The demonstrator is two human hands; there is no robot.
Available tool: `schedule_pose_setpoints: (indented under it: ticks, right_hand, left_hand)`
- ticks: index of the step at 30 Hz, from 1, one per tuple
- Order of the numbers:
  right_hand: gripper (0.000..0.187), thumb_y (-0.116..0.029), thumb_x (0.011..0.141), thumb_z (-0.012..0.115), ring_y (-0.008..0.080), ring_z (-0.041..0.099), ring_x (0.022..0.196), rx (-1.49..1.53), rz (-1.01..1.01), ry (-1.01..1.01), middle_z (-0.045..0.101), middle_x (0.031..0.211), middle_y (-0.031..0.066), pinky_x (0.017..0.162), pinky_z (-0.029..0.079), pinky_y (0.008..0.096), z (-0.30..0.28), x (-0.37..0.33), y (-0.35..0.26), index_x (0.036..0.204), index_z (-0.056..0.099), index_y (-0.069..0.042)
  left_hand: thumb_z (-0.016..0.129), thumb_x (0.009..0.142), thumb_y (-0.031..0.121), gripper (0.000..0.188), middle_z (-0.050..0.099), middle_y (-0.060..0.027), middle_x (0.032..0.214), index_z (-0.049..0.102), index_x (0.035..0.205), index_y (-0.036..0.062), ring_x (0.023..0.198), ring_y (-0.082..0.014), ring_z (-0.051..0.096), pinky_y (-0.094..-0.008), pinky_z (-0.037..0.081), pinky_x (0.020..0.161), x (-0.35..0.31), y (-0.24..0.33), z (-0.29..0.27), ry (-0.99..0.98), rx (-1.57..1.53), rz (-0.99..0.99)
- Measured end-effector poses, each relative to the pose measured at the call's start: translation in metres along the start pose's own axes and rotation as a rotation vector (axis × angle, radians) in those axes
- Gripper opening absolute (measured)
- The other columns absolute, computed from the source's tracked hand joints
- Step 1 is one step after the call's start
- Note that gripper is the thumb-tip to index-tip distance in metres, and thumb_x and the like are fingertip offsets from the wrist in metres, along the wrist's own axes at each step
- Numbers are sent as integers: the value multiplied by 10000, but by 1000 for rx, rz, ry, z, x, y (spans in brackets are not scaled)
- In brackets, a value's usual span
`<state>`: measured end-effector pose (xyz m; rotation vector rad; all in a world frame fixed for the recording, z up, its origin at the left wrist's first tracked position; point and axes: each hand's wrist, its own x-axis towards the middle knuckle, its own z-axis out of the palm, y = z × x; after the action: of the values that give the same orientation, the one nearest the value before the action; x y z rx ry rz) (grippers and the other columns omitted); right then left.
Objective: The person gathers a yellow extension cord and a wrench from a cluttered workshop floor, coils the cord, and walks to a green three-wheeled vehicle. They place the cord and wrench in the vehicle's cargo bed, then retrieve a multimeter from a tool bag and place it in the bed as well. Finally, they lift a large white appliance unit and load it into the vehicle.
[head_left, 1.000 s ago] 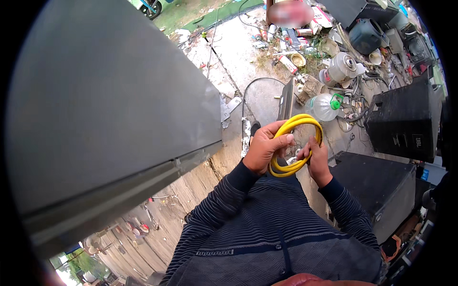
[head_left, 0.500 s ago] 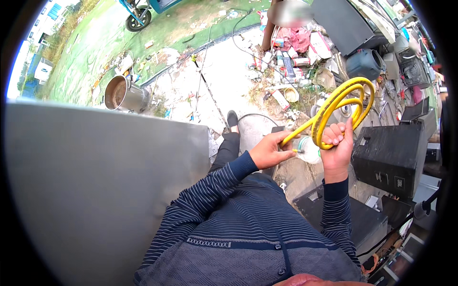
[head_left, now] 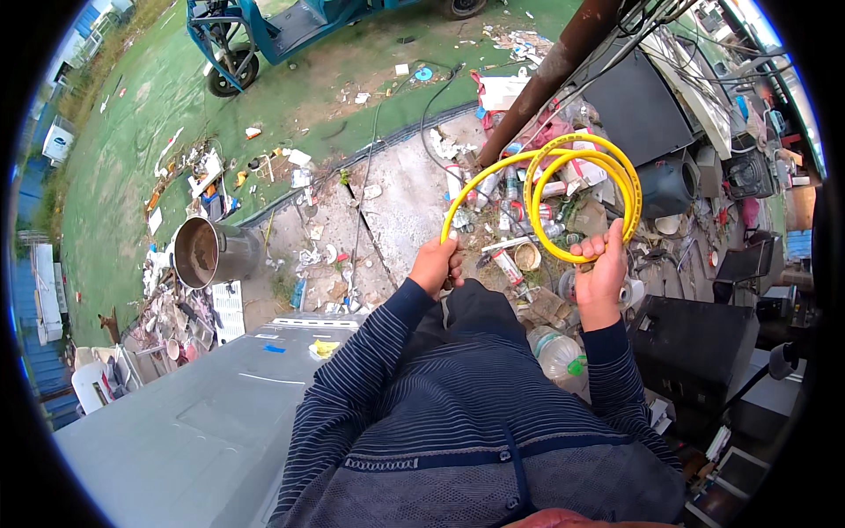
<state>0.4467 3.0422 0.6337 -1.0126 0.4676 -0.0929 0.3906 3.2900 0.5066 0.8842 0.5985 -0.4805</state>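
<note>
A yellow hose with dark printing hangs in loose coils between my two hands, above the littered ground. My right hand grips the lower right side of the coils, its fingers wrapped round them. One length of the hose arcs away to the left, down into my left hand, whose closed fingers hold it near its end. The very end is hidden in that hand. Below my right wrist, a clear plastic bottle with a green cap lies on the ground.
On the left stand a grey flat-topped cabinet and a metal pot beside rubbish. A rusty post rises ahead, with a dark box to the right. A blue three-wheeler stands on green ground at the back.
My left hand has moved left, away from my right, stretching out a length of hose. The view has shifted: the cabinet shows lower and more of the three-wheeler appears.
</note>
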Motion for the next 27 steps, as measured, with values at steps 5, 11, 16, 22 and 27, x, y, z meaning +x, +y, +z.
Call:
schedule_pose_setpoints:
  ticks: [5, 11, 16, 22, 27]
  right_hand:
    - [272, -274, 1051, 548, 92, 496, 549, -398, -284, -165, 495, 660, -10, 588, 484, 281, 71, 62, 67, 880, 491, -69]
    - [249, -287, 1049, 552, 38, 442, 580, -457, -193, -443, 481, 684, -32, 538, 400, 225, 161, 129, 127, 997, 513, -47]
    - [379, -436, 1037, 527, 29, 435, 640, -378, -145, -453, 503, 822, -28, 557, 381, 206, 247, 189, 152, 1019, 498, -58]
    - [531, -447, 852, 801, 41, 487, 674, -328, -3, -513, 531, 856, -15, 579, 424, 226, 347, 270, 140, 997, 490, -42]
    - [211, -79, 872, 702, 48, 452, 643, -578, -102, -295, 497, 728, -9, 547, 411, 256, 412, 362, 123, 896, 500, -23]
  left_hand:
    - [487, 1050, 388, 341, 539, -15, 734, 588, 1026, 63, 598, -131, 547, -313, 519, 543, 1, 96, 23, -58, -26, 57]
    - [483, 1040, 476, 404, 500, 16, 724, 567, 919, 99, 578, -102, 455, -272, 421, 523, 90, 172, 6, -253, -392, -272]
    - [455, 1037, 520, 445, 474, 29, 696, 535, 840, 129, 566, -104, 429, -279, 407, 528, 164, 266, 9, -252, -402, -367]
    - [417, 1053, 515, 416, 445, 63, 657, 550, 916, 144, 536, -84, 405, -260, 395, 520, 237, 372, 14, -276, -445, -321]
    - [397, 1061, 483, 436, 366, 59, 564, 527, 813, 149, 491, -105, 376, -269, 383, 498, 306, 433, 34, -345, -276, -430]
